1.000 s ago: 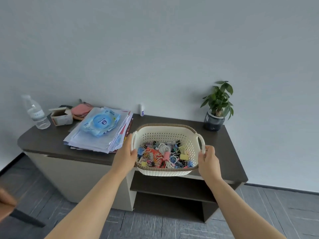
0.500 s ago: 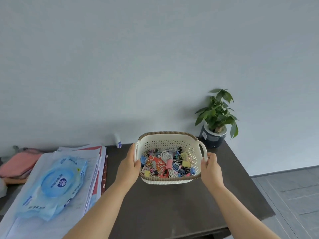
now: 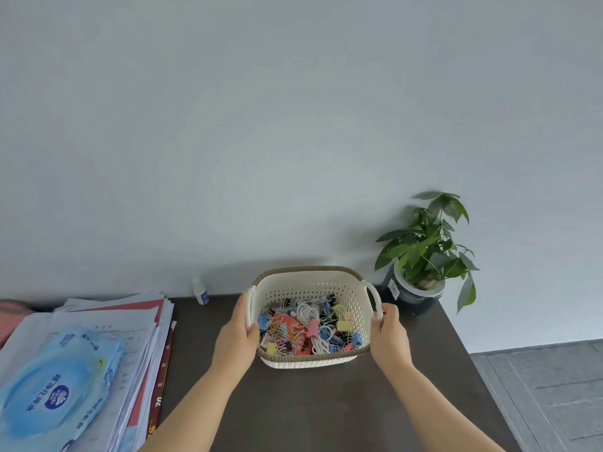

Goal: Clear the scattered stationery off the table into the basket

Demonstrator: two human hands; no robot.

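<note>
A cream perforated basket (image 3: 326, 288) with a brown woven rim is over the dark table (image 3: 326, 412), near its back edge. Whether its base touches the table I cannot tell. It holds a heap of coloured binder clips (image 3: 306, 331), a white cable and pens. My left hand (image 3: 236, 340) grips the basket's left handle, thumb over the rim. My right hand (image 3: 390, 337) grips the right handle. No loose stationery shows on the dark tabletop around the basket.
A thick stack of papers (image 3: 124, 347) with a blue wipes pack (image 3: 55, 386) on top fills the table's left side. A small white bottle (image 3: 200, 293) stands by the wall. A potted plant (image 3: 424, 265) sits right behind the basket. Grey floor lies to the right.
The view has closed in on the table and tilted down over it. The basket, held in both hands, has come from the table's front edge to farther back over the top.
</note>
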